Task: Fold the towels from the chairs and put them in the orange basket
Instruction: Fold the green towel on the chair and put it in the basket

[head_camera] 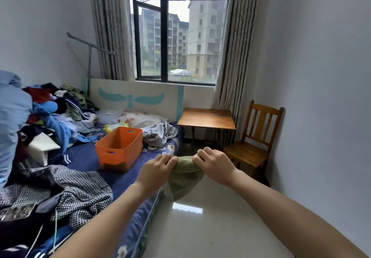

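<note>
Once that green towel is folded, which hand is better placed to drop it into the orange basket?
Probably the left hand. The orange basket sits on the bed to its left, while the right hand is on the towel's far side, towards the chair.

green towel (pixel 185 177) hanging folded, orange basket (pixel 118 149) on bed
</note>
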